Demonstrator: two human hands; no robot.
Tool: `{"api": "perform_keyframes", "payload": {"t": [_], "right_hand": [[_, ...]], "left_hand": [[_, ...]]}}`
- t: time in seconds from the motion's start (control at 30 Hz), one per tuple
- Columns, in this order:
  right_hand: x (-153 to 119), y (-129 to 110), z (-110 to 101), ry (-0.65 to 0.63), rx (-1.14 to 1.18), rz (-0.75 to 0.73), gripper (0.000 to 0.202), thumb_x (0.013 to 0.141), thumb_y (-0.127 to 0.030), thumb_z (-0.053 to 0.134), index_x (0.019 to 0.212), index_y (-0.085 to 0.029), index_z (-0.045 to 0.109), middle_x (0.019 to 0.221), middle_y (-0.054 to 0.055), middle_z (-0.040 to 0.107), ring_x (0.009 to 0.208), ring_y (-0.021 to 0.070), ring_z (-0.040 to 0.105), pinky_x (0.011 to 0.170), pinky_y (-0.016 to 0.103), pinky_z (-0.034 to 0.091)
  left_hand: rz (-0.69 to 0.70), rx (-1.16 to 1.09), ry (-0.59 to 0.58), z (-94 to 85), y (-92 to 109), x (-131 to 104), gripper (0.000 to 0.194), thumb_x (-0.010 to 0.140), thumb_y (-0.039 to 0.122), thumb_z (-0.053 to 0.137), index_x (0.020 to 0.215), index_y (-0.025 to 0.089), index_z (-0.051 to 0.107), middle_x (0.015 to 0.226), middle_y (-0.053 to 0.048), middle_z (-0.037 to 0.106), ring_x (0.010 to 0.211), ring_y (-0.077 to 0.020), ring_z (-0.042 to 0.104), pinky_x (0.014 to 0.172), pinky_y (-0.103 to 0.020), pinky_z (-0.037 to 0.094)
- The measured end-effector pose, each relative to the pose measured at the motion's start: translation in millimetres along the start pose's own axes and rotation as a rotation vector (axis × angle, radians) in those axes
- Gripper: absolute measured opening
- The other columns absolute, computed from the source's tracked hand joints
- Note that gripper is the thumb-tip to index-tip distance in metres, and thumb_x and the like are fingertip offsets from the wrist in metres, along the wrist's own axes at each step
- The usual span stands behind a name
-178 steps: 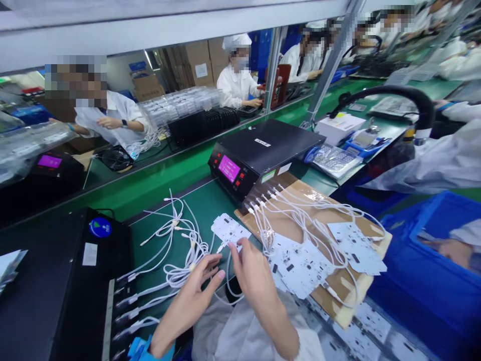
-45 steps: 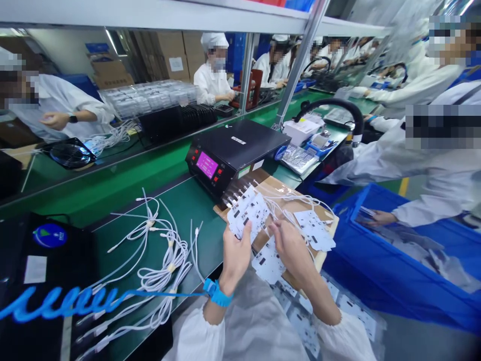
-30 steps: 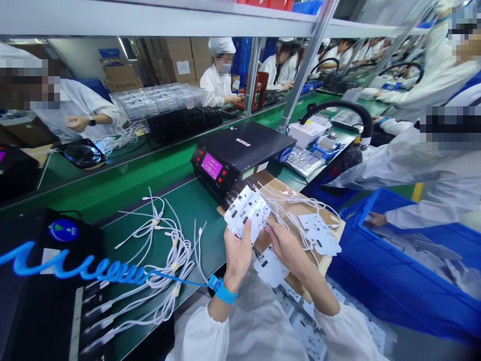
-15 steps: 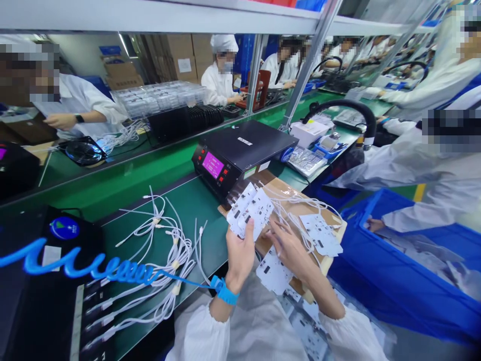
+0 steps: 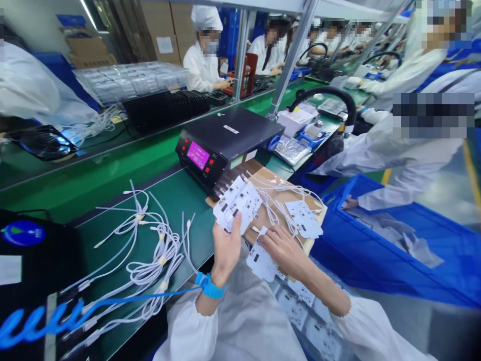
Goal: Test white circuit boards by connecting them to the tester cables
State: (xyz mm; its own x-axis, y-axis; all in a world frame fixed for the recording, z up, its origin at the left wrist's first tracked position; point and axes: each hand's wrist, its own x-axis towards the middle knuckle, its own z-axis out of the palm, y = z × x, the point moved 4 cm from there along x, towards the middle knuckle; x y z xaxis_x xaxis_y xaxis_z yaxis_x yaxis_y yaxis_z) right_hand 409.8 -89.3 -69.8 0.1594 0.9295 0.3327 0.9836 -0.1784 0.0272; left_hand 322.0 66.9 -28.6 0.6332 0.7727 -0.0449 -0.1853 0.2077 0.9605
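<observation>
My left hand [image 5: 227, 248] is closed on a pair of overlapping white circuit boards [image 5: 248, 200], its thumb lying on the front one. A blue wrist strap [image 5: 210, 286] with a coiled cord is round that wrist. Lower and to the right, my right hand [image 5: 283, 248] has its fingers bent over the top corner of another white circuit board [image 5: 260, 263]; its fingertips are partly hidden. One more circuit board [image 5: 304, 219] lies on the brown cardboard [image 5: 272, 175], beside white cables [image 5: 268, 203].
A black box with a pink display [image 5: 198, 154] stands behind the cardboard. Bundled white cables [image 5: 161, 255] lie on the green bench [image 5: 195, 190] at left. Several boards in clear trays [image 5: 308, 316] are below my right arm. A blue bin [image 5: 394, 250] and a co-worker are at right.
My right hand has moved down from beside the boards in my left hand to the lower board. My left hand still holds its boards. The whole view has shifted left and up.
</observation>
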Motion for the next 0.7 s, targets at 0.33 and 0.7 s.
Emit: {"api": "perform_keyframes", "payload": {"t": [0.33,0.7], "right_hand": [[10.6,49.9,-38.7,0.239,0.34,0.28,0.012,0.107,-0.026,0.052,0.101,-0.022,0.061,0.091,0.007,0.069,0.089,0.0233,0.063,0.078,0.039,0.054],[24.6,38.2,-17.9,0.353,0.345,0.421,0.019,0.11,-0.037,0.046,0.108,-0.022,0.058,0.094,0.007,0.074,0.083,0.0218,0.072,0.074,0.035,0.054]], "left_hand": [[-0.051,0.111,-0.193,16.1,-23.3,-1.4,0.044,0.096,0.047,0.069,0.129,0.018,0.071,0.139,-0.013,0.07,0.134,-0.0302,0.065,0.121,-0.047,0.047],[-0.095,0.069,-0.275,19.5,-30.3,-8.1,0.044,0.096,0.047,0.069,0.129,0.018,0.069,0.135,-0.015,0.071,0.127,-0.0302,0.068,0.114,-0.046,0.053]]}}
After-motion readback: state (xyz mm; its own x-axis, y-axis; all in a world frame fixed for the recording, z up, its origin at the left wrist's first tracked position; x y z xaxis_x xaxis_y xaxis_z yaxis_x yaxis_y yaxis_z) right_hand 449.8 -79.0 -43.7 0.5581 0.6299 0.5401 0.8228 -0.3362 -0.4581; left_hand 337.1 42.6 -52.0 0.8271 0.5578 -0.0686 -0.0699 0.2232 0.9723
